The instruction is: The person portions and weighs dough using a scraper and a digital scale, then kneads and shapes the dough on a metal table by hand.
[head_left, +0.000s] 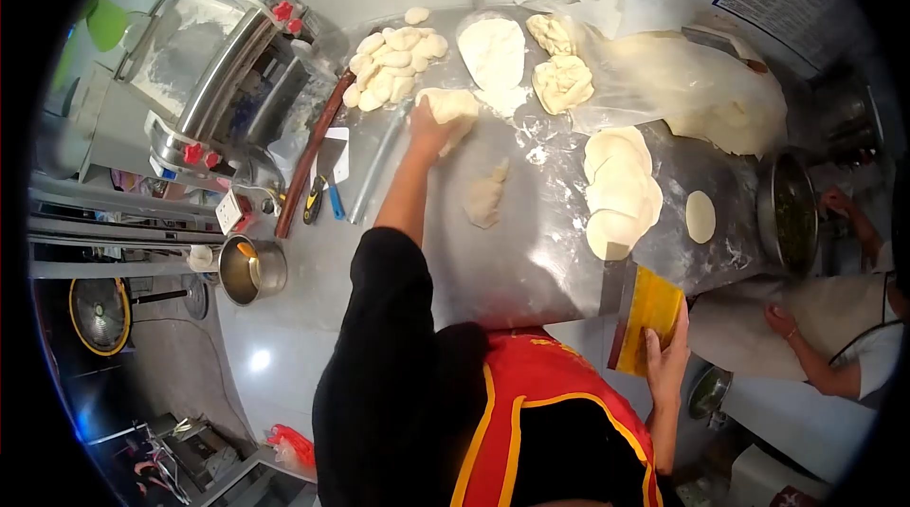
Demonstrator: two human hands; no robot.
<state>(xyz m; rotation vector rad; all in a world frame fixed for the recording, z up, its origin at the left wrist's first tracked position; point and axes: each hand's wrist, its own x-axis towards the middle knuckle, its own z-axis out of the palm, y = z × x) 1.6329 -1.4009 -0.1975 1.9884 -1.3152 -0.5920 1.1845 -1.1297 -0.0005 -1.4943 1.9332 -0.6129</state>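
Observation:
My left hand [431, 133] reaches far across the metal worktop, its fingers closed on the edge of a pale piece of dough [449, 105]. Just behind it lies a heap of small dough pieces [393, 66]. Near the front edge, my right hand [667, 355] grips a dough scraper [648, 317] with a broad yellow handle; its metal blade points toward the worktop. A thin smear of dough or flour [486, 196] marks the surface between the hands. Overlapping flat dough rounds [621, 190] lie beyond the scraper, with one single round [700, 216] to their right.
A dough roller machine [213, 71] stands at the left, beside a long brown rod [318, 152] and a grey rod [379, 161]. A flour heap [492, 52], dough lumps [562, 83] and plastic-covered dough [701, 85] sit at the back. Another person's hand [836, 202] is near a large bowl [770, 223].

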